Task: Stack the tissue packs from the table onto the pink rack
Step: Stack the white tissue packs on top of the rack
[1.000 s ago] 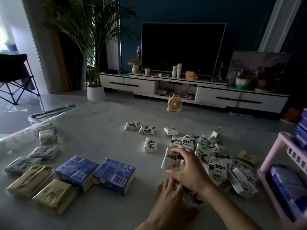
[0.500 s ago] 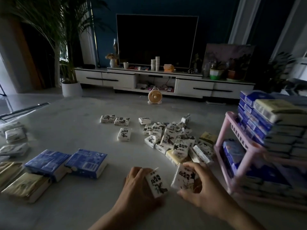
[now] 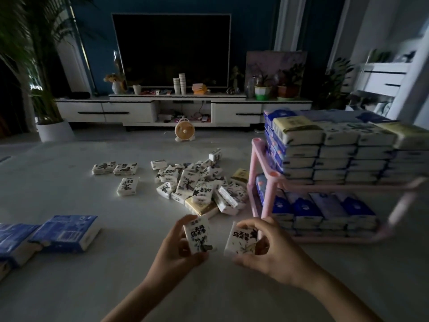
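Observation:
My left hand (image 3: 173,251) holds a small white tissue pack (image 3: 199,234) printed in black, lifted over the near part of the table. Beside it, my right hand (image 3: 271,254) grips a second small white pack (image 3: 241,239) of the same kind. The two packs are a little apart. A heap of several small packs (image 3: 197,184) lies on the table just beyond my hands. To the right stands the pink rack (image 3: 260,177), its upper and lower shelves filled with stacked blue, white and yellow packs.
Three loose small packs (image 3: 116,169) lie left of the heap. Large blue packs (image 3: 65,231) sit at the left edge of the table. Beyond the table are a small fan (image 3: 184,132) on the floor, a TV cabinet (image 3: 183,110) and a potted palm (image 3: 53,129).
My view has swung right, bringing the pink rack fully into sight. Both hands picked up a small pack each from the table and lifted them, now held upright side by side.

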